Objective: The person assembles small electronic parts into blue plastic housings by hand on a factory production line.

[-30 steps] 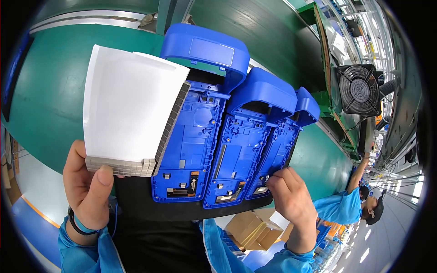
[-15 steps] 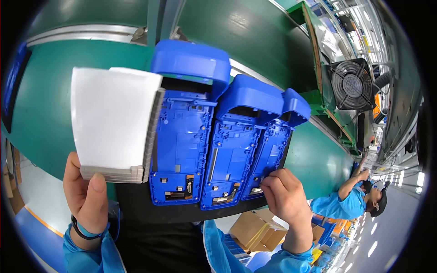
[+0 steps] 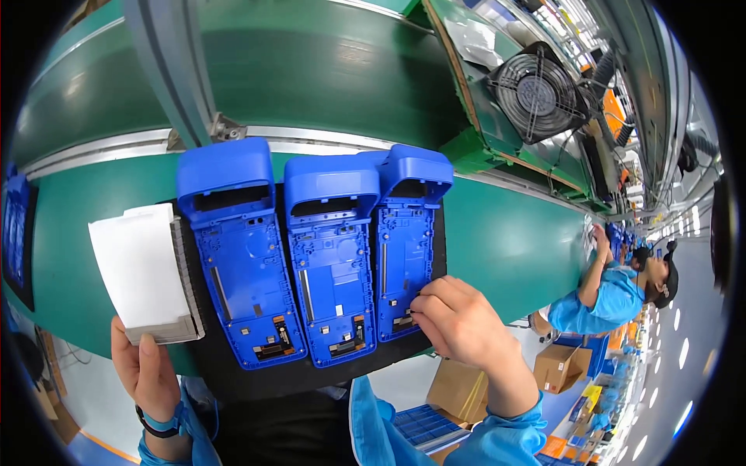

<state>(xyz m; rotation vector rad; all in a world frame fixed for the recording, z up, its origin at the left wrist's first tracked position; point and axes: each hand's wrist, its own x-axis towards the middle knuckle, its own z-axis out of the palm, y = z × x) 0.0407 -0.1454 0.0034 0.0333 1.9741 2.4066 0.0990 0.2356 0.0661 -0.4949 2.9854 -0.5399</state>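
Three blue plastic device housings lie side by side on a black mat (image 3: 214, 361): a left one (image 3: 247, 283), a middle one (image 3: 330, 268) and a right one (image 3: 405, 245). Each has a raised hooded frame at its far end and small electronic parts near its near end. My left hand (image 3: 148, 377) pinches the near edge of a stack of white sheets (image 3: 140, 268) with grey strips along its edges, beside the left housing. Over the near end of the right housing, my right hand (image 3: 470, 326) has its fingers pinched together. Whatever they hold, if anything, is hidden.
The mat rests on a green worktop (image 3: 509, 233). Beyond a metal rail stands an upright metal post (image 3: 172, 74). A black fan (image 3: 538, 95) sits at the far right. More blue housings (image 3: 17, 225) lie far left. A person in blue (image 3: 610, 299) works at right.
My view has shifted, so the housings appear more upright and farther left. The sheet stack sits lower and farther from the camera. My right hand stays at the right housing's near end.
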